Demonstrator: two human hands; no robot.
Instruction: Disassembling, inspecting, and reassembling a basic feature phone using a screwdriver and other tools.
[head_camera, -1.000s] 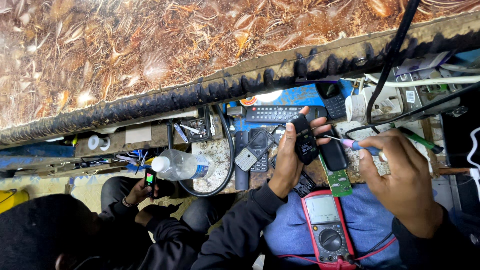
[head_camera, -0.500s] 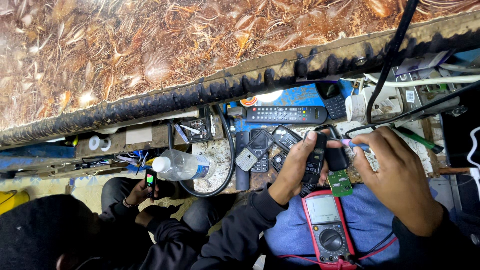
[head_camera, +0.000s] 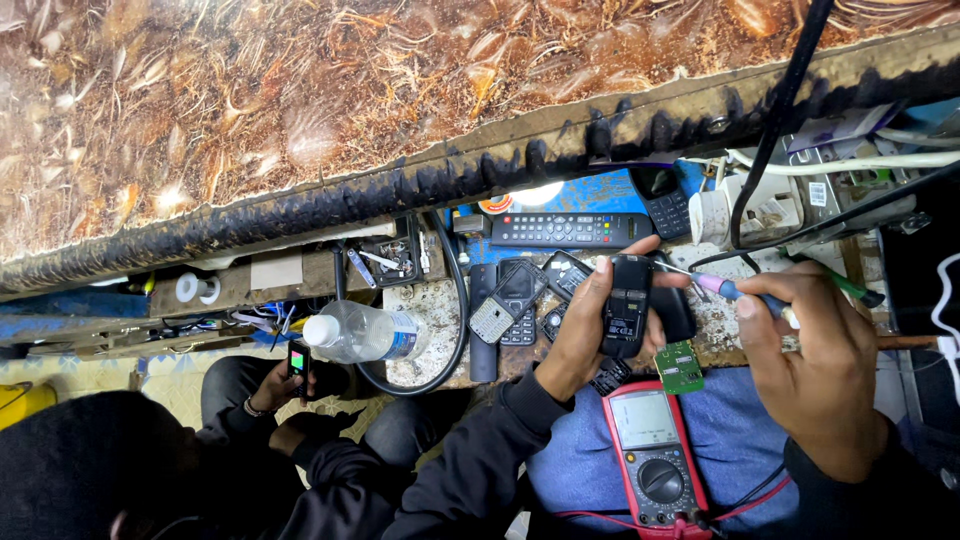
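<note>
the left hand (head_camera: 583, 325) is closed around one black phone body (head_camera: 627, 305), back side up, thumb on its near edge and fingers curled over the far edge, lifted just above the bench. the right hand (head_camera: 822, 365) pinches one screwdriver (head_camera: 735, 291) with a purple and blue grip; its thin metal tip points left and reaches the phone body's top right corner. the wrist is bent, knuckles toward the camera, both forearms in dark sleeves coming up from the bottom.

just below the phone body lies one small green circuit board (head_camera: 680, 366), and below that one red multimeter (head_camera: 653, 452) with a grey screen and a round dial rests on the blue cloth over the lap. left of the left hand sit about three more dark keypad phones (head_camera: 520, 296) in a loose cluster, one clear plastic bottle (head_camera: 362, 332) on its side, and one long black remote control (head_camera: 570, 230) farther back.

the workbench (head_camera: 430, 320) is stained, crowded and wired. at the lower left another person's hand (head_camera: 275, 388) holds one small lit phone (head_camera: 297, 361). a brown patterned wall (head_camera: 300, 100) fills the top.
</note>
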